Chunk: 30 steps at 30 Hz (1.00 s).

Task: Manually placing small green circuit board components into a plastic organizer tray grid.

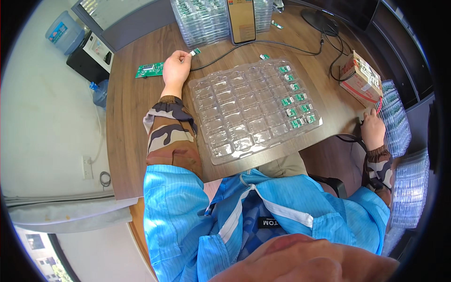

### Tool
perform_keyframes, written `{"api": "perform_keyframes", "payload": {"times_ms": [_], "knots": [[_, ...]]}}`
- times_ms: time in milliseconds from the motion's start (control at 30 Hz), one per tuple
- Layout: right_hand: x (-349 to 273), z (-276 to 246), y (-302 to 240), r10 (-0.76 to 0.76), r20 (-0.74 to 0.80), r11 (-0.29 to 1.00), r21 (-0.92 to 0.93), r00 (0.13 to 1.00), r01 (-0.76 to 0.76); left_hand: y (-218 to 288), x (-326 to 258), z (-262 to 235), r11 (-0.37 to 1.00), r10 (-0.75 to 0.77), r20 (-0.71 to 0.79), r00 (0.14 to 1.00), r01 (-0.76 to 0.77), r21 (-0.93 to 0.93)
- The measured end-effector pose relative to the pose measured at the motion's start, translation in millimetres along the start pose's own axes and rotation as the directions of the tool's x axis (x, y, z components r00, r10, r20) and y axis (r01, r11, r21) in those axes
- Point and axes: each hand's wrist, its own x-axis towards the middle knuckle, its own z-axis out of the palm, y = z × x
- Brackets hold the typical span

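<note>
My left hand (176,70) is at the far left of the desk, its thumb and fingers pinching a small green circuit board (196,51) with a white end. Partly behind this hand lies a larger green circuit board (149,70) with a small display. A clear plastic tray (239,108) of square pockets sits before me. Several small green boards (296,112) fill pockets along its right side. At the desk's right edge, my right hand (373,130) is closed beside a cardboard box (361,80). A red wire (379,105) runs down by its fingertips; what the fingers hold is hidden.
Stacked clear trays with boards (202,23) stand at the back, with a phone-like brown panel (242,21) in front. A black cable (268,41) crosses the desk. Loose small boards (264,57) lie beyond the tray. More tray stacks (395,120) stand at the right.
</note>
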Motion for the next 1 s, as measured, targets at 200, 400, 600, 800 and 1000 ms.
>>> {"api": "perform_keyframes", "payload": {"times_ms": [200,400,600,800,1000], "knots": [[3,16,4,-0.141,0.103,0.990,0.018,0.985,0.140,1,1,0,1.000,0.002,0.006,1.000,-0.002,0.006],[3,26,3,-0.162,0.061,0.986,0.058,0.985,0.158,-1,2,-1,1.000,0.007,0.001,1.000,-0.007,0.014],[2,15,0,-0.116,0.035,0.990,0.087,0.993,0.113,-2,2,0,1.000,0.008,0.009,1.000,-0.008,0.007],[5,25,2,-0.095,0.050,0.993,0.072,0.994,0.091,0,1,0,1.000,-0.001,0.019,1.000,0.000,0.006],[7,29,2,-0.110,0.037,0.992,0.063,0.993,0.107,2,0,-2,1.000,-0.019,0.011,1.000,0.018,0.017]]}}
